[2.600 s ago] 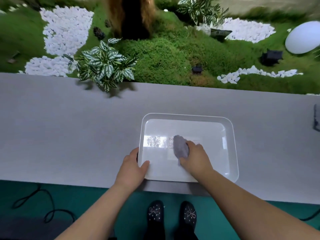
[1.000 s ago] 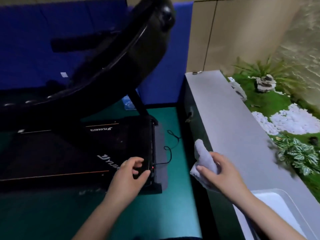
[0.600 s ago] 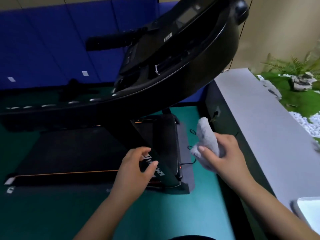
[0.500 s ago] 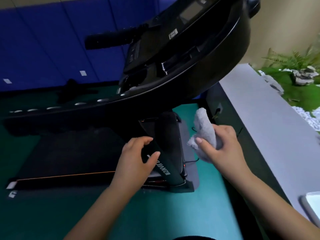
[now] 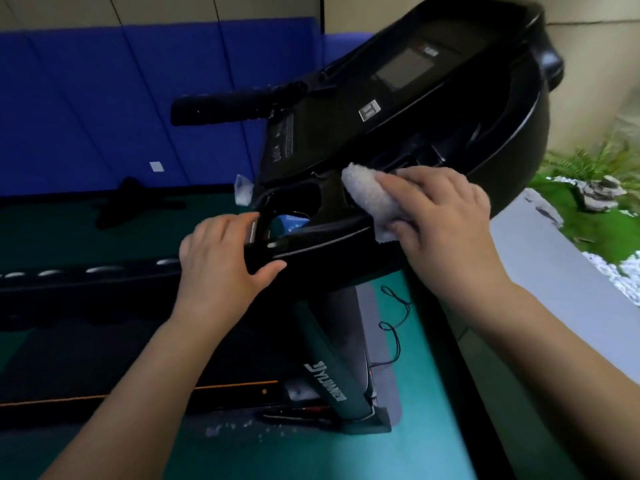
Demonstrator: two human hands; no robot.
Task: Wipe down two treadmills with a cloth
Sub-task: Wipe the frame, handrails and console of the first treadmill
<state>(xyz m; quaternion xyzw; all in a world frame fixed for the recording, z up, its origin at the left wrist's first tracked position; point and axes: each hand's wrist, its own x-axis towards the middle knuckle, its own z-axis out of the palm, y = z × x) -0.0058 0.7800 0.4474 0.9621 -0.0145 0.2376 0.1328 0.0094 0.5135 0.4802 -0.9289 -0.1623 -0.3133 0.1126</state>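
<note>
While the right hand (image 5: 446, 220) pinches the wadded pale grey terry cloth (image 5: 370, 199) against the tray of the black plastic treadmill console (image 5: 415, 98), the wipe-down looks barely started. Left hand (image 5: 221, 268) wraps the console's front rail (image 5: 311, 244), thumb under, bracing. Next: sweep along the console, light pressure over the display. Teal floor mat (image 5: 433, 427) below, blue padded wall (image 5: 104, 98) behind, grey ledge (image 5: 554, 289) to the right.
</note>
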